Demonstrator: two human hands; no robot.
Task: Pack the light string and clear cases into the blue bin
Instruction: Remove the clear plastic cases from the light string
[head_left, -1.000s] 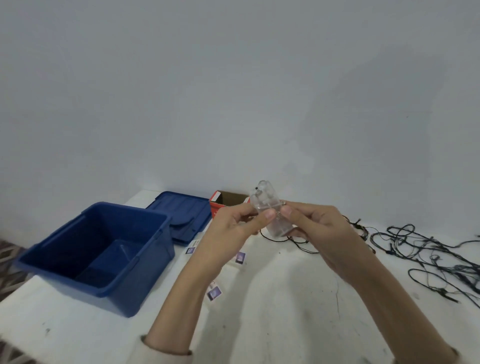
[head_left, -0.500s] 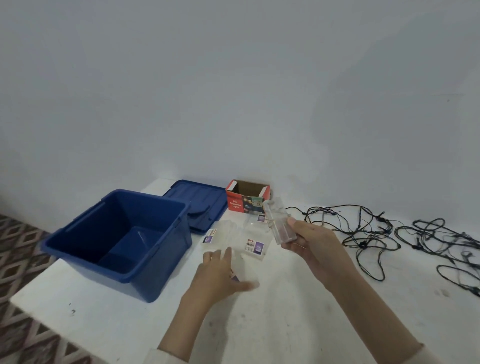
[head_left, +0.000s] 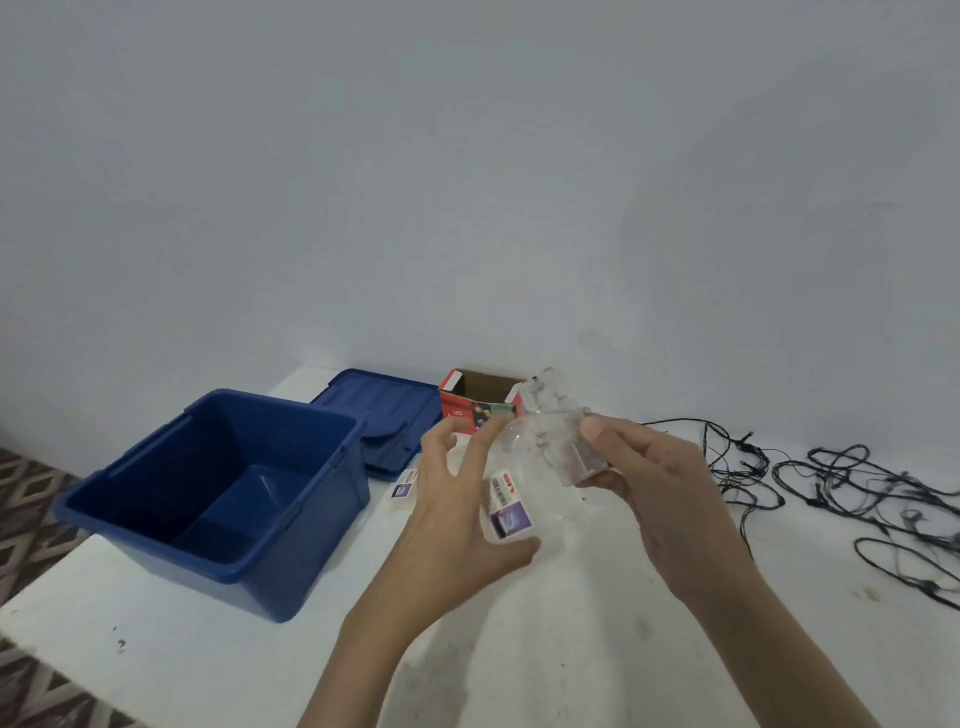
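Above the middle of the white table (head_left: 571, 665), both hands were raised close together, each with a piece of transparent packaging. The right hand (head_left: 670, 499) pinched a clear case (head_left: 558, 431) between thumb and fingers, the case tilted with its rounded end up and small metal parts faintly visible inside. The left hand (head_left: 462, 525) had its fingers spread and loosely curved, thumb below, around a labelled clear case (head_left: 508, 506) with a red and purple sticker. The plastic was so transparent that its edges were hard to trace, but the hand appeared to grip it. The two cases were just beside each other, perhaps touching.

To the left stood the blue bin (head_left: 270, 571), open, near the table's edge, with nothing showing inside it. Its blue lid (head_left: 384, 410) lay flat behind it, against the wall. Beside the lid sat a small red cardboard box (head_left: 460, 410), open at the top. Another sticker-marked case (head_left: 405, 483) lay on the table just in front of the lid. The light string (head_left: 831, 483), a dark tangle of wire, sprawled over the right side of the table, well apart from the bin. Patterned flooring (head_left: 26, 493) showed at the far left.
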